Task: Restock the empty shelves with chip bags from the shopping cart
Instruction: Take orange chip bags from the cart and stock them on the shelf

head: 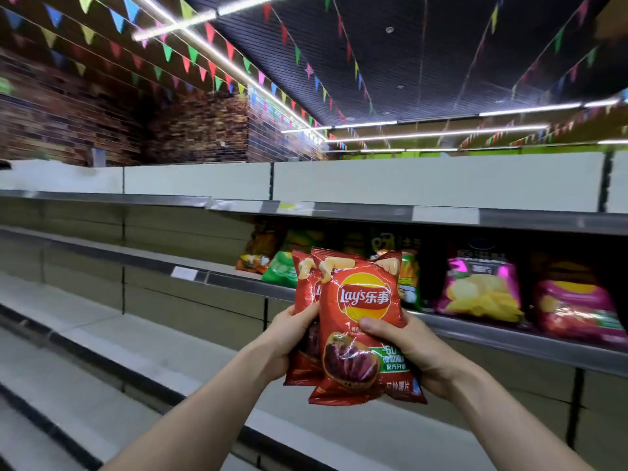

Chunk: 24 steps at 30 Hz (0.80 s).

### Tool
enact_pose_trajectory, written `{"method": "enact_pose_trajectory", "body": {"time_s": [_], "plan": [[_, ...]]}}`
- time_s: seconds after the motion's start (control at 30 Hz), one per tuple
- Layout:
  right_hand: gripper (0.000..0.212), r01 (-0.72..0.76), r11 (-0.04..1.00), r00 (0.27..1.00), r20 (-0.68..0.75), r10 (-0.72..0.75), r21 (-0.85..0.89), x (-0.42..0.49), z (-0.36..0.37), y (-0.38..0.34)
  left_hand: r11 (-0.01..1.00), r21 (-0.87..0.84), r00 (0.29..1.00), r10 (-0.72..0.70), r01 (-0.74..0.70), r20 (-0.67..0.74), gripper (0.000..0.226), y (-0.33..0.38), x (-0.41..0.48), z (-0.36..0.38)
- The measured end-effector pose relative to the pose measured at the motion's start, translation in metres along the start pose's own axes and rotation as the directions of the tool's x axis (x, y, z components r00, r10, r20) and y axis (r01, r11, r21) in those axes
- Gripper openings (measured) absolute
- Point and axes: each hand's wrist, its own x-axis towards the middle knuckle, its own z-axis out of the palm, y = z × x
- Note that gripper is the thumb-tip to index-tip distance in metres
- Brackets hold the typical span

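So the left hand (289,338) and right hand (404,348) each grip a stack of red Lay's bags (360,300), held upright in front of the shelf (509,338) with other chip bags (479,290) on it.

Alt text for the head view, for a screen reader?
Left hand and right hand hold overlapping red Lay's chip bags up before a store shelf that carries green bags and pink bags. The lower shelves on the left are bare.
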Motion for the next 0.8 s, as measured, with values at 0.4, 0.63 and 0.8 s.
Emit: {"method": "enact_pose_trajectory", "body": {"time_s": [0.4,0.63,0.8], "plan": [[0.069,0.032,0.999,0.996,0.084,-0.030,-0.016,0.124,0.100,0.007,0.999,0.007,0.997,0.035,-0.035,-0.074,0.065,0.029,0.055,-0.141],[0.073,0.051,0.999,0.994,0.097,-0.050,-0.002,0.189,0.142,0.010,0.999,0.009,0.990,0.039,-0.038,-0.132,0.061,0.042,0.091,-0.203],[0.075,0.037,0.999,0.988,0.148,-0.033,-0.024,0.239,0.152,0.013,0.998,0.059,0.991,0.031,-0.023,-0.131,0.072,0.052,0.127,-0.238]]}}
